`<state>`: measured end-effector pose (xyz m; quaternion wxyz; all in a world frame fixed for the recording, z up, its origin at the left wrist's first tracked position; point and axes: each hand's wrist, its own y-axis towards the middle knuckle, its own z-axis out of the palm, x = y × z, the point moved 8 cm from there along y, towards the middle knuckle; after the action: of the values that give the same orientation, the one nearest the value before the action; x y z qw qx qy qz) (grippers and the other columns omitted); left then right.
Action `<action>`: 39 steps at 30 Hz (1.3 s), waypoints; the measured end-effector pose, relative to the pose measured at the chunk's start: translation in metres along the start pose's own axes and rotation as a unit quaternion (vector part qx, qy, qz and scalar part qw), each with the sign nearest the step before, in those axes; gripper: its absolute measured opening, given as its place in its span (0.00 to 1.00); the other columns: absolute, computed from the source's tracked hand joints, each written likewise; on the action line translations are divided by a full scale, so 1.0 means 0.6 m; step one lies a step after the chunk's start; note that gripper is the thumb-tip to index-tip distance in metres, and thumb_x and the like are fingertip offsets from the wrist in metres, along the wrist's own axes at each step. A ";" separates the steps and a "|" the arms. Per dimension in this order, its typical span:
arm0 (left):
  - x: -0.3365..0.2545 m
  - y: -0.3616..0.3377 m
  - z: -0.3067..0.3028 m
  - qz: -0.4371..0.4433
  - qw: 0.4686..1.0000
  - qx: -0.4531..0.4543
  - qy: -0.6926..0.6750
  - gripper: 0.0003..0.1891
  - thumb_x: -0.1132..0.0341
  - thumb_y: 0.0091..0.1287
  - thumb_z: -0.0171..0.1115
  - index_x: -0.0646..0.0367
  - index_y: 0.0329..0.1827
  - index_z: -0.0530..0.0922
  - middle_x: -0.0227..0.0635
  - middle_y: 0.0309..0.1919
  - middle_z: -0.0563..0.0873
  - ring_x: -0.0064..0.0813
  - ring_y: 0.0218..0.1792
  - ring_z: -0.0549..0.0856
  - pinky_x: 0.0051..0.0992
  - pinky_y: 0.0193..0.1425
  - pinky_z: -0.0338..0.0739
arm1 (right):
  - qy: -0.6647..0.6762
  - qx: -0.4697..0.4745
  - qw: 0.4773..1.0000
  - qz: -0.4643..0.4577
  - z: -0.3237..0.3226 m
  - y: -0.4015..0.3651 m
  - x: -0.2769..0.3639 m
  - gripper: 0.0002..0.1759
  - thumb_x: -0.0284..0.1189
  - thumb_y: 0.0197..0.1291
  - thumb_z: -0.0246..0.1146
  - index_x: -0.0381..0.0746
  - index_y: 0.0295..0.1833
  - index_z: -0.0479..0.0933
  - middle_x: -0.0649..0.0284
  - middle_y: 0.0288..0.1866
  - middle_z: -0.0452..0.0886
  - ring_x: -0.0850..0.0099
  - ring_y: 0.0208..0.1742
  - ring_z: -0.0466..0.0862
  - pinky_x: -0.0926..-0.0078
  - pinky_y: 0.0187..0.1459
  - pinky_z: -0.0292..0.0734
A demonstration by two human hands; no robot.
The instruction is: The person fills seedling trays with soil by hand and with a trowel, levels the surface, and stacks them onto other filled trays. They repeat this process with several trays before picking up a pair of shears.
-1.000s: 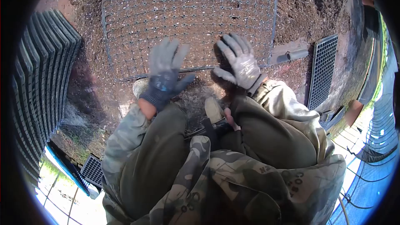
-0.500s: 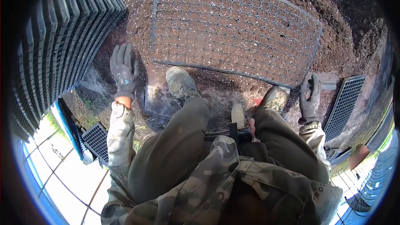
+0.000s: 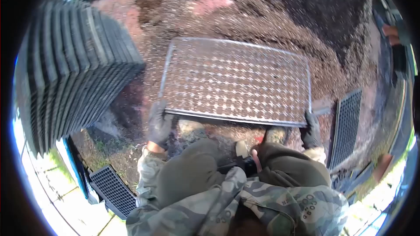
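A soil-filled black seedling tray [image 3: 236,78] with many small cells spans the middle of the view. My left hand [image 3: 160,124], in a dark grey glove, is closed on its near left corner. At the near right corner my right hand [image 3: 311,130], gloved alike, grips the tray. The fingertips of both hands are partly hidden by the rim and blurred. Just right of the tray, near my right hand, lies a flat grey piece [image 3: 323,106] whose kind I cannot make out.
A tall stack of black trays [image 3: 78,74] stands at the left. Loose potting soil [image 3: 306,17] is heaped beyond the tray. Another tray [image 3: 345,129] leans at the right, and one [image 3: 113,190] lies lower left. Another person's hand [image 3: 390,35] shows at the far right.
My hands have moved inward from beside the tray and taken hold of its near corners. The camera view has shifted, showing more soil beyond the tray.
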<state>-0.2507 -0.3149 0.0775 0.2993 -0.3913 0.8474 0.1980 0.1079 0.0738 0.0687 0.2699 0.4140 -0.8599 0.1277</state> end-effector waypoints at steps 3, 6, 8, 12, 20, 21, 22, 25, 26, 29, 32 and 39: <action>-0.049 0.038 -0.054 -0.026 0.999 -0.008 -0.028 0.19 0.69 0.63 0.66 0.58 0.57 0.76 0.32 0.43 0.77 0.25 0.45 0.75 0.28 0.49 0.74 | 0.277 -0.029 0.945 0.171 0.005 -0.036 -0.132 0.31 0.15 0.56 0.60 0.38 0.68 0.70 0.53 0.65 0.73 0.61 0.65 0.74 0.68 0.60 0.72; -0.119 0.090 -0.121 -0.057 0.995 -0.059 -0.065 0.18 0.76 0.61 0.61 0.61 0.56 0.75 0.36 0.40 0.80 0.30 0.40 0.80 0.25 0.47 0.75 | 0.240 -0.071 0.960 0.123 -0.082 -0.002 -0.110 0.31 0.15 0.58 0.59 0.39 0.69 0.68 0.56 0.71 0.68 0.63 0.69 0.69 0.68 0.63 0.70; -0.128 0.120 -0.145 -0.273 0.810 -0.097 -0.511 0.10 0.70 0.64 0.64 0.59 0.46 0.75 0.25 0.33 0.76 0.17 0.33 0.75 0.17 0.39 0.71 | 0.402 -0.097 0.898 0.148 -0.136 0.035 -0.118 0.28 0.19 0.62 0.56 0.41 0.69 0.68 0.58 0.72 0.66 0.66 0.67 0.71 0.68 0.60 0.73; -0.231 0.158 -0.330 -0.134 0.782 -0.160 -0.587 0.16 0.62 0.62 0.69 0.61 0.45 0.73 0.25 0.33 0.77 0.14 0.34 0.76 0.17 0.43 0.73 | 0.379 -0.139 0.914 -0.037 -0.268 0.174 -0.039 0.31 0.19 0.64 0.58 0.40 0.72 0.63 0.55 0.70 0.68 0.66 0.64 0.73 0.67 0.61 0.74; -0.147 0.043 -0.785 0.088 0.871 -0.442 -0.198 0.18 0.76 0.72 0.47 0.62 0.63 0.70 0.40 0.49 0.80 0.26 0.47 0.83 0.24 0.52 0.79 | 0.649 0.036 0.747 -0.140 -0.294 0.424 0.567 0.24 0.35 0.73 0.48 0.39 0.71 0.64 0.60 0.72 0.67 0.66 0.64 0.75 0.57 0.62 0.75; -0.142 0.028 -0.825 0.067 0.860 -0.429 -0.267 0.19 0.78 0.71 0.45 0.62 0.65 0.69 0.41 0.49 0.81 0.28 0.48 0.83 0.26 0.54 0.80 | 0.700 0.154 0.663 -0.218 -0.274 0.407 0.693 0.23 0.33 0.73 0.49 0.38 0.70 0.65 0.61 0.69 0.70 0.67 0.62 0.76 0.63 0.61 0.76; -0.081 0.006 -0.888 0.030 0.874 -0.444 -0.194 0.20 0.79 0.71 0.44 0.61 0.65 0.69 0.42 0.48 0.81 0.29 0.48 0.83 0.27 0.54 0.80 | 0.577 0.118 0.789 -0.174 -0.255 0.413 0.786 0.23 0.31 0.73 0.48 0.36 0.70 0.65 0.59 0.66 0.72 0.68 0.59 0.78 0.70 0.59 0.78; 0.002 -0.044 -1.008 -0.021 0.856 -0.465 -0.225 0.17 0.78 0.73 0.40 0.63 0.62 0.69 0.43 0.47 0.82 0.29 0.45 0.83 0.28 0.51 0.82 | 0.099 -0.106 0.861 -0.487 -0.205 0.363 1.017 0.24 0.27 0.64 0.61 0.30 0.64 0.70 0.57 0.53 0.80 0.67 0.49 0.83 0.76 0.50 0.81; 0.013 -0.053 -1.032 -0.008 0.816 -0.494 -0.300 0.17 0.78 0.73 0.40 0.63 0.62 0.69 0.43 0.47 0.82 0.30 0.45 0.84 0.29 0.51 0.82 | 0.327 -0.019 0.840 -0.432 -0.154 0.395 1.052 0.21 0.27 0.64 0.61 0.29 0.60 0.72 0.57 0.49 0.81 0.67 0.45 0.83 0.76 0.48 0.82; 0.169 -0.088 -1.125 0.016 0.747 -0.504 -0.433 0.17 0.78 0.71 0.42 0.64 0.61 0.70 0.45 0.50 0.82 0.35 0.47 0.84 0.31 0.54 0.81 | 0.696 0.211 0.659 -0.192 -0.037 0.389 1.132 0.20 0.33 0.61 0.66 0.28 0.51 0.76 0.58 0.43 0.82 0.70 0.40 0.83 0.77 0.43 0.82; 0.220 -0.129 -1.136 -0.036 0.767 -0.556 -0.319 0.20 0.83 0.67 0.42 0.65 0.61 0.71 0.47 0.52 0.81 0.36 0.51 0.83 0.31 0.58 0.78 | 0.604 0.264 0.737 -0.149 -0.004 0.359 1.156 0.19 0.37 0.63 0.65 0.29 0.46 0.77 0.61 0.40 0.82 0.74 0.40 0.81 0.78 0.44 0.79; 0.344 -0.162 -1.142 -0.134 0.749 -0.617 -0.201 0.20 0.61 0.70 0.50 0.66 0.58 0.77 0.44 0.52 0.83 0.33 0.50 0.82 0.28 0.56 0.73 | 0.381 0.266 0.875 -0.134 0.038 0.349 1.145 0.27 0.49 0.63 0.62 0.32 0.47 0.79 0.65 0.37 0.79 0.76 0.41 0.75 0.78 0.49 0.70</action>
<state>-0.5224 -0.8780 0.4398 0.1792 -0.5519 0.3998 0.7096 -0.4150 -0.2474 0.4424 0.4708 0.5005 -0.5601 0.4627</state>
